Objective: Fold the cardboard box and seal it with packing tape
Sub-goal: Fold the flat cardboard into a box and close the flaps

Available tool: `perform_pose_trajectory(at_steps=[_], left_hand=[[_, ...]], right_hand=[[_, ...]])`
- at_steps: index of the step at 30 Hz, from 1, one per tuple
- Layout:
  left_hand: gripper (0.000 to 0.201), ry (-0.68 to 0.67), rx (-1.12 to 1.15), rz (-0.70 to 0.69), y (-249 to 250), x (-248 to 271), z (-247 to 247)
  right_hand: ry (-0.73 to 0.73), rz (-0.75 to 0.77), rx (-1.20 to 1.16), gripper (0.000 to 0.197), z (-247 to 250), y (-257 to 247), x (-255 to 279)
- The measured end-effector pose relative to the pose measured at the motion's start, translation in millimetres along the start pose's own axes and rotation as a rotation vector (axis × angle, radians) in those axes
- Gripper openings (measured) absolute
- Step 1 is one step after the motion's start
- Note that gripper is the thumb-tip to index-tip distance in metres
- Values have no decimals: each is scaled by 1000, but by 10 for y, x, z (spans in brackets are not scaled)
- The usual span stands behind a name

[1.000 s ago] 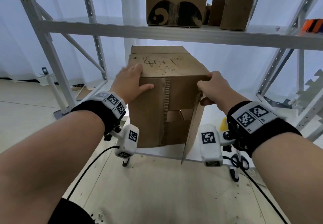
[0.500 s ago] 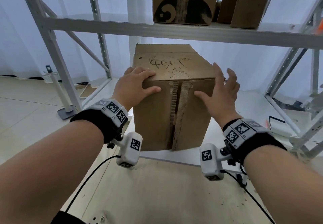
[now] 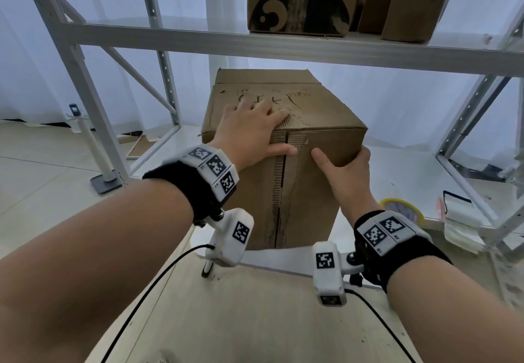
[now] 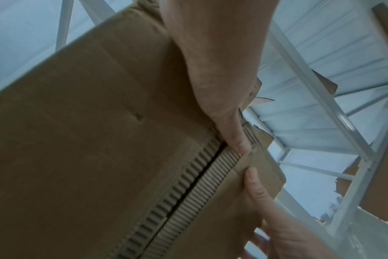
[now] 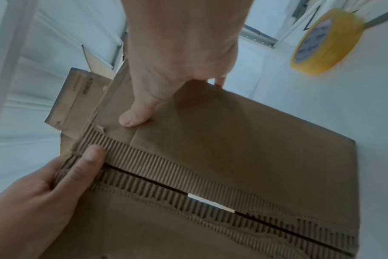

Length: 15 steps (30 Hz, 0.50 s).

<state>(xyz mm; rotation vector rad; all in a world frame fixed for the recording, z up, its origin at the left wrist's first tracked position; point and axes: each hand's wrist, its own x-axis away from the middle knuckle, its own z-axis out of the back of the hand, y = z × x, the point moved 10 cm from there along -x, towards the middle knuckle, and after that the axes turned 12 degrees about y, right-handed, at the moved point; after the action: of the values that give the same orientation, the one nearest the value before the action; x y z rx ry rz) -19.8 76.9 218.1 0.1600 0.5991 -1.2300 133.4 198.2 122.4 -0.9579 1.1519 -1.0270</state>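
A brown cardboard box (image 3: 314,198) lies on its side on the white lower shelf (image 3: 402,172). Its two near flaps are folded shut and meet at a vertical seam (image 3: 284,184) with bare corrugated edges. My left hand (image 3: 252,127) lies flat over the top near edge, and its thumb (image 4: 235,138) presses across the seam. Round the box's right near edge my right hand (image 3: 350,175) grips, thumb (image 5: 133,117) on the right flap, fingers hidden behind the side. A yellow packing tape roll (image 3: 402,209) lies on the shelf just right of the box, also in the right wrist view (image 5: 328,42).
An upper shelf beam (image 3: 283,48) runs close above the box and carries several cardboard boxes (image 3: 300,0). Rack posts (image 3: 85,93) stand left and right. Folded white papers (image 3: 462,226) lie at the shelf's right. A stand with a flat base (image 3: 103,182) is on the floor at left.
The right flap, hanging open one second ago, is now folded shut. My right hand moved from flat on that flap to the box's right edge. My left hand slid right to the seam.
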Motion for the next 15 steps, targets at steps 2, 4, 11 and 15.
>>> perform_pose_trajectory(at_steps=[2, 4, 11, 15], left_hand=[[91, 2, 24, 66, -115, 24, -24], [95, -18, 46, 139, -297, 50, -42], [87, -11, 138, 283, -785, 320, 96], [77, 56, 235, 377, -1085, 500, 167]], right_hand=[[-23, 54, 25, 106, -24, -21, 15], [-61, 103, 35, 95, -92, -59, 31], [-226, -77, 5, 76, -419, 129, 190], [-255, -249, 9, 91, -551, 484, 340]])
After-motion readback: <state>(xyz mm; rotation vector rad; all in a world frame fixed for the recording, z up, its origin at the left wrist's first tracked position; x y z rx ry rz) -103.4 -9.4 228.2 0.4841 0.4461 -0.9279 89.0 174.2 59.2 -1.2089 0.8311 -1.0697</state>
